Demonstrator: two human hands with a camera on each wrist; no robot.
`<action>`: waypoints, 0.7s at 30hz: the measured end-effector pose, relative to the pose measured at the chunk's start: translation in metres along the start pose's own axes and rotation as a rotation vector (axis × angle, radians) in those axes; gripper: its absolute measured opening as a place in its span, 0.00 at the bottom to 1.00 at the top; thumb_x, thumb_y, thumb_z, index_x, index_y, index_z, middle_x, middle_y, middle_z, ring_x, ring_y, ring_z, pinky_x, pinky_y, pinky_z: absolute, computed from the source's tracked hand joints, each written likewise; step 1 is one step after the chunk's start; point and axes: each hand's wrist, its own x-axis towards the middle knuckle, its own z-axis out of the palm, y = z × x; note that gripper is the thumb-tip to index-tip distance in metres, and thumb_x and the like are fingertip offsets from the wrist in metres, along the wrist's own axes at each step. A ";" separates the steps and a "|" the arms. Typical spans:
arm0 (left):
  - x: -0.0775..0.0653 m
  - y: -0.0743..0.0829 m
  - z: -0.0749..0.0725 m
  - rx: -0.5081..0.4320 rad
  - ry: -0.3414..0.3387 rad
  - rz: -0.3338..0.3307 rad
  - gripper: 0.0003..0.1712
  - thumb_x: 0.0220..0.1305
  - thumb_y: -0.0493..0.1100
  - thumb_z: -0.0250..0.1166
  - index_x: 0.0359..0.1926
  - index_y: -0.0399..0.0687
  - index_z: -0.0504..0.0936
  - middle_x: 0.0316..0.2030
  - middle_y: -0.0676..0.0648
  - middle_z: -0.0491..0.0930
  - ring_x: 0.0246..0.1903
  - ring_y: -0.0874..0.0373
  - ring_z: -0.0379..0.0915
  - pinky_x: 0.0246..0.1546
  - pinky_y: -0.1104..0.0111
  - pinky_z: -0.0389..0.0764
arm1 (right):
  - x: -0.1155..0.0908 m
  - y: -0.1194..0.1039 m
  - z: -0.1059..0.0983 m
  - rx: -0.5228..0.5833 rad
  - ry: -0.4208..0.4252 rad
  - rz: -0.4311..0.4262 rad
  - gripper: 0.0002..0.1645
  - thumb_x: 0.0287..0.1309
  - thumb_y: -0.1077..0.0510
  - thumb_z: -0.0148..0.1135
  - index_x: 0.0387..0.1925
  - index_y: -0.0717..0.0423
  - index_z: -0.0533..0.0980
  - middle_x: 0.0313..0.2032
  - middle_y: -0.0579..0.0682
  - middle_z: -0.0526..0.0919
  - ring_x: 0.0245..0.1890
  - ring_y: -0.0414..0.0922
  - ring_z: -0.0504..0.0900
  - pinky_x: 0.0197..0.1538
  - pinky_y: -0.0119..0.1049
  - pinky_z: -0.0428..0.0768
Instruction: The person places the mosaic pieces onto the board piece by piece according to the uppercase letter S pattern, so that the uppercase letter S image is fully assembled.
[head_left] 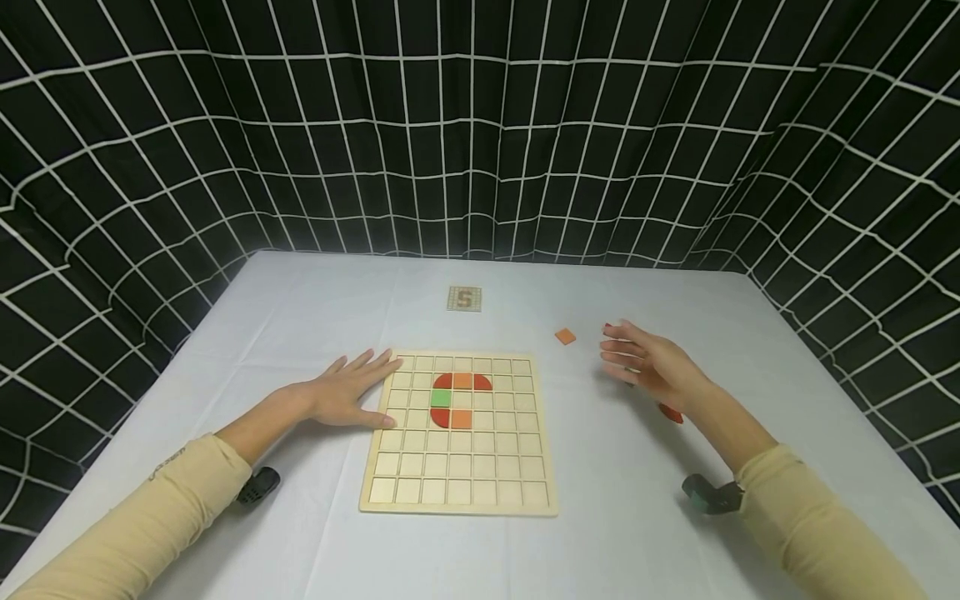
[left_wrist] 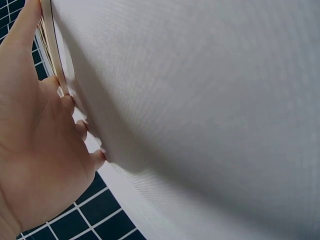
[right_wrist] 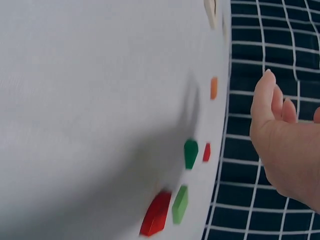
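My left hand (head_left: 348, 396) rests at the left edge of a wooden grid board (head_left: 487, 492), fingers spread and thumb over the rim. On the board sit a green square tile (head_left: 441, 398), orange square tiles (head_left: 462, 381) and rounded red tiles (head_left: 482, 382), forming a hooked shape. To the right of the board, my right hand (head_left: 660, 367) hovers above the table with fingers loosely bent and nothing seen in its grasp. Below it in the right wrist view lie a dark green tile (right_wrist: 191, 153), a light green tile (right_wrist: 180, 205) and red tiles (right_wrist: 156, 214); the hand partly hides them in the head view.
A loose orange tile (head_left: 565, 336) lies between the board and my right hand. Behind the board is a small square card (head_left: 464, 299) with a patterned figure. White cloth (head_left: 300, 517) covers the table, and a dark curtain (head_left: 480, 125) with white grid lines surrounds its far sides.
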 end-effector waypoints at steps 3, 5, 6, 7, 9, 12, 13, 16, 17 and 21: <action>0.000 0.000 0.000 0.005 0.000 -0.003 0.59 0.54 0.74 0.59 0.75 0.49 0.45 0.74 0.41 0.39 0.71 0.40 0.31 0.65 0.41 0.34 | -0.002 0.000 -0.010 0.061 0.017 0.013 0.28 0.65 0.46 0.57 0.59 0.59 0.66 0.46 0.47 0.80 0.49 0.44 0.78 0.57 0.40 0.74; 0.000 0.001 -0.001 0.006 0.000 -0.005 0.59 0.54 0.73 0.59 0.75 0.49 0.45 0.74 0.41 0.39 0.71 0.40 0.31 0.66 0.41 0.34 | -0.004 0.000 -0.016 0.081 0.033 0.027 0.33 0.65 0.46 0.58 0.63 0.60 0.63 0.47 0.49 0.79 0.49 0.44 0.79 0.57 0.41 0.73; 0.000 0.001 -0.001 0.006 0.001 -0.006 0.59 0.54 0.73 0.59 0.75 0.49 0.45 0.74 0.41 0.39 0.71 0.40 0.31 0.65 0.41 0.34 | -0.005 0.001 -0.018 0.086 0.040 0.032 0.36 0.64 0.46 0.58 0.65 0.61 0.60 0.48 0.51 0.78 0.49 0.45 0.79 0.57 0.41 0.73; 0.000 0.001 -0.001 0.007 0.001 -0.006 0.59 0.54 0.73 0.59 0.75 0.49 0.45 0.74 0.41 0.39 0.71 0.40 0.31 0.66 0.41 0.34 | -0.006 0.002 -0.021 0.075 0.043 0.034 0.40 0.64 0.45 0.58 0.67 0.62 0.57 0.49 0.52 0.76 0.49 0.45 0.79 0.57 0.41 0.73; 0.000 0.000 -0.001 0.006 0.001 -0.007 0.59 0.55 0.73 0.59 0.75 0.49 0.45 0.74 0.41 0.39 0.71 0.40 0.31 0.66 0.41 0.34 | -0.007 0.004 -0.026 0.045 0.044 0.034 0.45 0.64 0.44 0.57 0.70 0.64 0.51 0.52 0.53 0.73 0.50 0.45 0.78 0.56 0.39 0.74; 0.000 0.000 0.000 0.003 0.001 -0.007 0.59 0.54 0.73 0.59 0.75 0.49 0.45 0.74 0.41 0.39 0.71 0.40 0.31 0.66 0.41 0.34 | -0.009 0.008 -0.033 0.020 0.045 0.029 0.44 0.66 0.44 0.55 0.70 0.65 0.50 0.53 0.54 0.71 0.50 0.44 0.78 0.55 0.38 0.75; 0.000 0.000 0.000 0.003 0.001 -0.007 0.59 0.54 0.73 0.59 0.75 0.49 0.45 0.74 0.41 0.39 0.71 0.40 0.30 0.66 0.41 0.34 | -0.010 0.009 -0.035 0.014 0.045 0.027 0.42 0.67 0.44 0.54 0.69 0.65 0.50 0.53 0.54 0.71 0.50 0.44 0.78 0.55 0.38 0.75; 0.000 0.000 0.001 0.003 0.000 -0.008 0.59 0.54 0.74 0.58 0.75 0.49 0.45 0.74 0.41 0.39 0.71 0.40 0.30 0.66 0.41 0.34 | -0.012 0.012 -0.041 0.004 0.050 0.025 0.40 0.67 0.45 0.53 0.68 0.65 0.52 0.52 0.54 0.72 0.49 0.43 0.78 0.55 0.37 0.76; 0.000 0.000 0.001 0.004 0.001 -0.008 0.59 0.54 0.74 0.58 0.75 0.49 0.45 0.74 0.41 0.39 0.71 0.40 0.30 0.66 0.41 0.34 | -0.012 0.013 -0.043 -0.004 0.050 0.022 0.41 0.68 0.45 0.53 0.69 0.66 0.52 0.52 0.54 0.72 0.49 0.42 0.78 0.54 0.37 0.76; 0.000 0.000 0.001 0.005 0.002 -0.009 0.59 0.54 0.74 0.58 0.75 0.49 0.45 0.74 0.41 0.40 0.71 0.40 0.31 0.65 0.41 0.34 | -0.013 0.017 -0.047 -0.002 0.052 0.027 0.37 0.67 0.45 0.53 0.66 0.64 0.56 0.50 0.52 0.73 0.48 0.42 0.77 0.54 0.37 0.76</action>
